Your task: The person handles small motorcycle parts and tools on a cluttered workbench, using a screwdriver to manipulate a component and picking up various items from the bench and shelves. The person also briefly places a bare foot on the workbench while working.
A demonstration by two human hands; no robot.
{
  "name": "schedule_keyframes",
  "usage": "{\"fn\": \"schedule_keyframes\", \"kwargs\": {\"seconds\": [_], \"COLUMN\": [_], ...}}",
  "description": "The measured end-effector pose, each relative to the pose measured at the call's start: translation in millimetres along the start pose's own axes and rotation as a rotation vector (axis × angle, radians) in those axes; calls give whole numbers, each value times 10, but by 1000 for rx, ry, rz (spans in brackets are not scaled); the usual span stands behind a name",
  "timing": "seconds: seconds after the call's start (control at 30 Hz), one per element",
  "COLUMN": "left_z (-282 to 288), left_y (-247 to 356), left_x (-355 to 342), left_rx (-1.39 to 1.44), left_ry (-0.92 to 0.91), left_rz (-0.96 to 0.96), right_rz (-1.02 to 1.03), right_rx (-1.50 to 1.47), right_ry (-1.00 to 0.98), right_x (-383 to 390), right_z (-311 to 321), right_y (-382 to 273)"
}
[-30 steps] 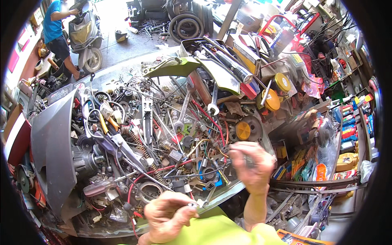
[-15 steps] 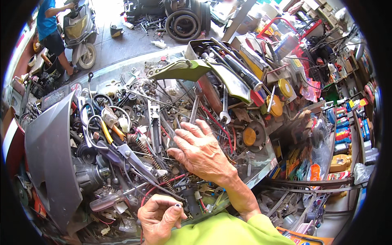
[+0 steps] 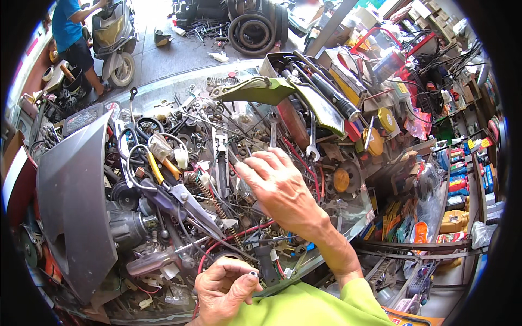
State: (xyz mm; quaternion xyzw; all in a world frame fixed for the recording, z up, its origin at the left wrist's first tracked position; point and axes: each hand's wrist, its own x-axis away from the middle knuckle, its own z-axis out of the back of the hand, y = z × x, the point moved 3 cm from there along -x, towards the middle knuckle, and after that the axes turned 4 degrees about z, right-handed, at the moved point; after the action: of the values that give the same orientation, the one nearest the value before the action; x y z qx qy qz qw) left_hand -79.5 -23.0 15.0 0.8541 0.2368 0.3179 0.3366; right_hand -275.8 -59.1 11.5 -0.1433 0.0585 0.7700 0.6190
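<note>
Low in the view, my left hand is closed, pinching a small metal nut-like piece between thumb and forefinger. My right hand reaches over a dense heap of loose metal parts on the bench, back of the hand up. Its fingers are open and bent down toward the heap, the thumb and some tips hidden. Just beyond those fingers lies a spanner; a second spanner is to their right. Nearer the left hand are a coil spring and a screwdriver with a clear handle.
A grey plastic panel leans at the left beside a motor-like part. Yellow-handled pliers lie on the heap. A toolbox holds a black torch. Behind the bench, a person in blue stands by a scooter.
My right hand has turned a little, and its fingers now point down into the heap more. The whole scene has shifted right in the view. The left hand keeps its pinch.
</note>
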Motion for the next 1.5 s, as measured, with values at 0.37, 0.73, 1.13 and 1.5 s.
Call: {"fn": "schedule_keyframes", "kwargs": {"seconds": [0.37,0.73,1.13,1.5], "left_z": [-119,-4,-22,15], "left_y": [-51,-245,-272,-316], "left_x": [127,156,147,98], "left_rx": [7,-90,-53,-40], "left_ry": [-138,-176,-185,-174], "left_rz": [50,113,116,136], "right_rz": [-336,-543,-208,-154], "right_rx": [-234,-1,-70,-65], "right_ry": [-135,131,-2,-210], "right_x": [-331,-222,-754,-396], "right_z": [-396,-328,-427,-216], "right_y": [75,219,206,338]}}
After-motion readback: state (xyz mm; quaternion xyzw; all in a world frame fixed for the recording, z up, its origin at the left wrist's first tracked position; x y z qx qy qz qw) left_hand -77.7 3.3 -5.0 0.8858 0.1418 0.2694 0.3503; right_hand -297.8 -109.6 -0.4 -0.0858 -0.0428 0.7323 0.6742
